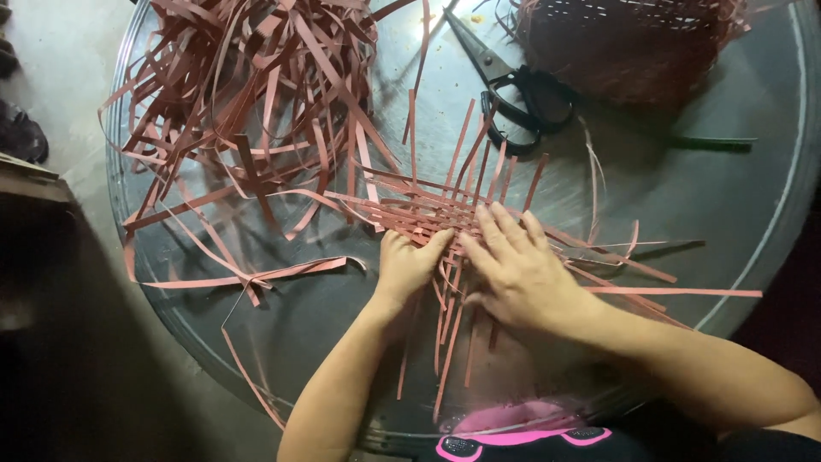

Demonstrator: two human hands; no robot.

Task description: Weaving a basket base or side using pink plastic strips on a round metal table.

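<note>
Round metal table, both hands on woven strips

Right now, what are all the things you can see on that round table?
Round shiny metal table: one, silver-grey, fills the view.
Loose reddish-brown flat strips: a big tangled pile, upper left.
Woven mat of reddish-brown strips: one, partly woven, table centre, under both hands.
Black-handled scissors: one pair, top centre.
Dark reddish woven basket: one, top right.
Left hand: pressing the mat's near edge.
Right hand: flat on the mat.
</note>
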